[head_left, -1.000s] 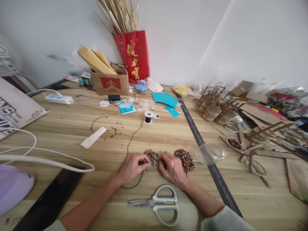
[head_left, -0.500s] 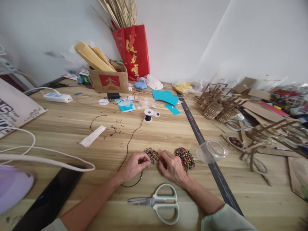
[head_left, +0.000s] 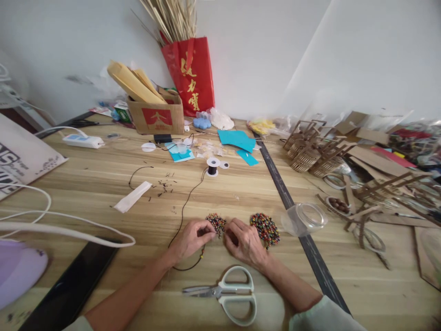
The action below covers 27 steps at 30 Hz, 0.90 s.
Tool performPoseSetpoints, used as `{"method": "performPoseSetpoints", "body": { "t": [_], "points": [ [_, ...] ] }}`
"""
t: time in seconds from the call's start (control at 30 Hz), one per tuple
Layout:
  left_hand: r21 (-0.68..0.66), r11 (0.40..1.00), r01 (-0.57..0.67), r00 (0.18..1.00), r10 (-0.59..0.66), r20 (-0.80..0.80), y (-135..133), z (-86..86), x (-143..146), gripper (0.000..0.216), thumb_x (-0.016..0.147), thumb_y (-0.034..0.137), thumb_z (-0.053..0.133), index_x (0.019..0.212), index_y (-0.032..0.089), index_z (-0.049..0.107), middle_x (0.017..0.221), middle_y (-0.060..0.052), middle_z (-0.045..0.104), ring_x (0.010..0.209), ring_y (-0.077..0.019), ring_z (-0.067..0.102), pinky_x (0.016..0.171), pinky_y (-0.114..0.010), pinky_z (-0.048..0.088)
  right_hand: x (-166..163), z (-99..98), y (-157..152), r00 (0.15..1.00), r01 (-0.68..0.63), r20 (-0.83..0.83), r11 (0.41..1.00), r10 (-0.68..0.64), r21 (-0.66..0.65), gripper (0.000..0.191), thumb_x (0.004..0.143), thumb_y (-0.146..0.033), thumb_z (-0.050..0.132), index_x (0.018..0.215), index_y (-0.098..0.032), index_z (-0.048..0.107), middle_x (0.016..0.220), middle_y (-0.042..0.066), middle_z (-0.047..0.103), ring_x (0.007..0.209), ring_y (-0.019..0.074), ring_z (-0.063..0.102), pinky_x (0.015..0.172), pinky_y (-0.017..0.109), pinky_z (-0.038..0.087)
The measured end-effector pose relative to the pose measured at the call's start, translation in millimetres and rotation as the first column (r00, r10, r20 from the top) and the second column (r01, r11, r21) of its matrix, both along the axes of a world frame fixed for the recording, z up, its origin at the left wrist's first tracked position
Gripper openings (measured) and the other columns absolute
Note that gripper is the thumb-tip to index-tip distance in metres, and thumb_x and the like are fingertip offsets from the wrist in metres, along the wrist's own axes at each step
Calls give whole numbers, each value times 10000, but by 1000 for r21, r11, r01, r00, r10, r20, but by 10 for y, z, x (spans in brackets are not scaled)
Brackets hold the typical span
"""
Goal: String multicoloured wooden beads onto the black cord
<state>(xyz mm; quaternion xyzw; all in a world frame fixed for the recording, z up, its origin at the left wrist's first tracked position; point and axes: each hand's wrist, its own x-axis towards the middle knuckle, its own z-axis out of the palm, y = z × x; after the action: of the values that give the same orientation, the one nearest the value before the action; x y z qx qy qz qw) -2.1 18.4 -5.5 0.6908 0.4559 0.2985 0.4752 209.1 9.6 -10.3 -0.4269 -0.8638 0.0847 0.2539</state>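
Note:
Thumb and fingers of my left hand [head_left: 193, 236] are pinched together at the left edge of a small pile of multicoloured beads [head_left: 216, 223]. A black cord [head_left: 186, 268] loops under my left wrist and rises into that pinch, with a few beads threaded near the hand. My right hand [head_left: 243, 240] is curled, fingertips down at the right side of the small pile; whatever is in its fingers is hidden. Right of it lies a larger heap of beads [head_left: 265, 229]. Scissors [head_left: 220, 290] with pale handles lie in front of both hands.
The cord leads back to a spool [head_left: 212, 167]. A clear plastic container [head_left: 305, 219] lies right of the beads. Woven baskets [head_left: 310, 151] crowd the right side. A folded white paper [head_left: 132, 196], a black phone-like slab [head_left: 69, 285] and white cable [head_left: 69, 228] occupy the left.
My right hand has shifted very slightly, its fingertips curling a little more. The left hand keeps its pinch in nearly the same place.

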Motion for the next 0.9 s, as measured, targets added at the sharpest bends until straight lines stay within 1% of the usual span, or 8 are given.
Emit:
{"method": "performPoseSetpoints", "body": {
  "t": [0.23, 0.43, 0.53, 0.63, 0.73, 0.9],
  "points": [
    [-12, 1000, -1, 1000, 1, 0, 0, -8, -1, 137, 792, 250, 589, 746, 143, 662, 704, -12, 648, 672, -145, 556, 634, -233, 416, 5, -23, 13, 1000, -6, 16, 1000, 6, 6, 68, 849, -149, 553, 880, -186, 601, 797, 37, 634, 692, 156, 601, 596, 226, 388],
    [-31, 999, 8, 1000, -8, -12, -10, 23, 17, 163, 797, 268, 575, 722, 146, 651, 676, -4, 624, 636, -133, 519, 596, -223, 387, 10, -24, 18, 998, -58, -20, 998, 58, -1, 92, 904, -151, 521, 874, -192, 598, 800, 39, 637, 719, 159, 608, 620, 228, 415],
    [-37, 999, 0, 1000, -1, -16, -12, 41, 28, 161, 788, 275, 580, 721, 146, 649, 662, -2, 615, 633, -136, 520, 598, -224, 385, -8, 2, 1, 990, -104, -99, 994, 101, -22, 111, 932, -168, 506, 884, -198, 602, 815, 43, 637, 723, 151, 608, 636, 228, 438],
    [-39, 999, -1, 1000, 1, -6, -13, 53, 36, 154, 782, 270, 579, 711, 149, 642, 648, 1, 605, 628, -138, 517, 599, -225, 388, -57, 23, -29, 958, -158, -254, 985, 136, -70, 131, 937, -162, 490, 888, -197, 606, 804, 44, 643, 721, 144, 606, 640, 225, 452],
    [-39, 999, 8, 1000, -8, -6, -16, 61, 37, 155, 785, 265, 573, 700, 152, 636, 639, 5, 597, 612, -133, 507, 592, -222, 386, -116, 14, -59, 921, -156, -376, 979, 96, -132, 107, 906, -171, 517, 856, -187, 610, 743, 30, 637, 618, 124, 564, 556, 209, 425],
    [-40, 999, 4, 1000, -4, 0, -18, 74, 35, 132, 771, 233, 577, 691, 147, 637, 634, 4, 593, 612, -131, 508, 592, -218, 392, -154, -19, -73, 896, -145, -443, 957, 21, -250, 83, 853, -166, 550, 826, -172, 628, 681, 6, 612, 549, 97, 536, 505, 178, 407]
  ]
}}
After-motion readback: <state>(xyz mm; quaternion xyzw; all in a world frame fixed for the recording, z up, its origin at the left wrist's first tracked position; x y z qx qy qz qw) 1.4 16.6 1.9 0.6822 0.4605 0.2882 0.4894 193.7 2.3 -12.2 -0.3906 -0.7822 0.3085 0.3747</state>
